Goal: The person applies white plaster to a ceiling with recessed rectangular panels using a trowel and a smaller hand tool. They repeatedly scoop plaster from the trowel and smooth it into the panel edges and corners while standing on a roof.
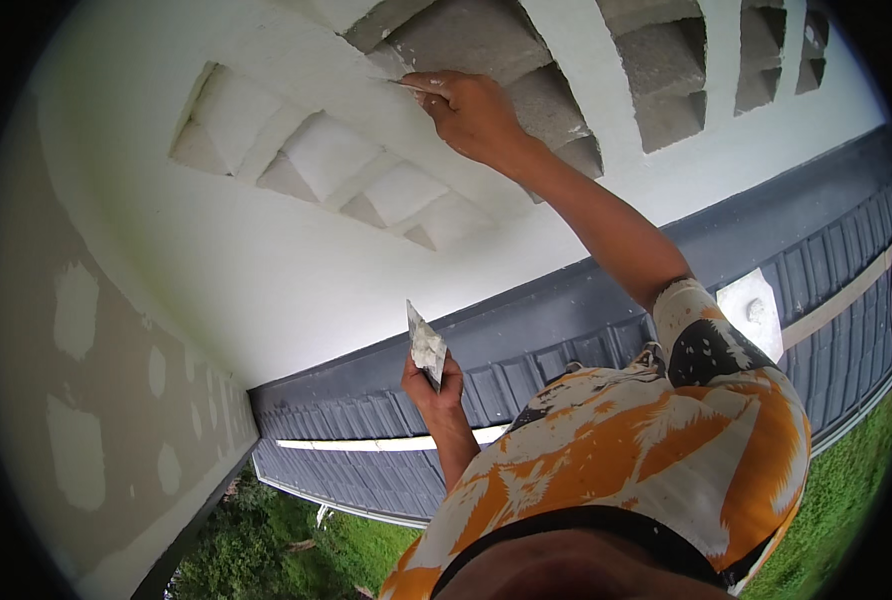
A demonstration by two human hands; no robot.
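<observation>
My right hand (466, 112) reaches up to the white wall (316, 270), gripping a small, thin putty knife (406, 86) at the edge of a grey, stepped square recess (466, 40). Lower down, my left hand (431, 385) holds a wide metal blade (426, 350) with lumpy pale filler on it, out in front of the wall. To the left of the working spot is a row of paler recesses (321, 160) coated whitish; to the right run more grey recesses (656, 70).
A grey tiled roof (496, 380) with a dark flashing runs below the wall, carrying a white board (751, 305) and long battens. A patched beige soffit (116, 370) curves along the left. Grass (366, 550) and trees (236, 540) lie beyond the roof edge.
</observation>
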